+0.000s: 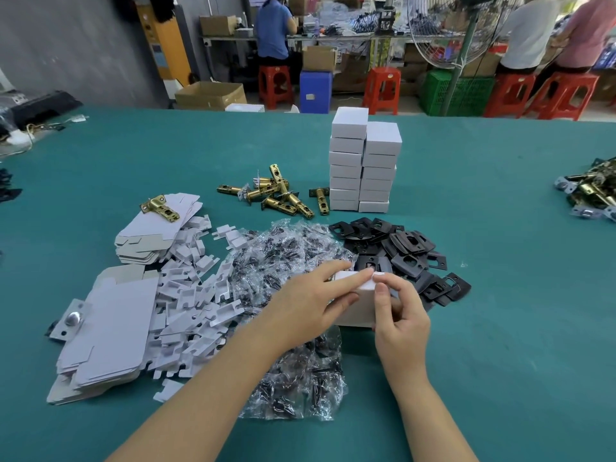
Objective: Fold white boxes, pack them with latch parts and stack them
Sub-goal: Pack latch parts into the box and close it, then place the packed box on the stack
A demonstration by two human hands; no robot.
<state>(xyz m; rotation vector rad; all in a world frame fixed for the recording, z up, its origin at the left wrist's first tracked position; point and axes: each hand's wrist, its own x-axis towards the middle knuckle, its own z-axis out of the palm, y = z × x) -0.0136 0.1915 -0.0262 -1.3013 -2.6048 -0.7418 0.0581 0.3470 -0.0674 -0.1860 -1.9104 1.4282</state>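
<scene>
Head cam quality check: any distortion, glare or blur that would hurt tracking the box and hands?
Head view: wide-angle bend curves the table's far edge and leans the box stack; soft even light, faint shadows; glare speckles the bagged parts; slight softness on the left hand, right hand and box, edges readable.

grey wall [83, 45] | green-topped table [500, 295] | red stools [381, 90] | green crate [466, 96]
</scene>
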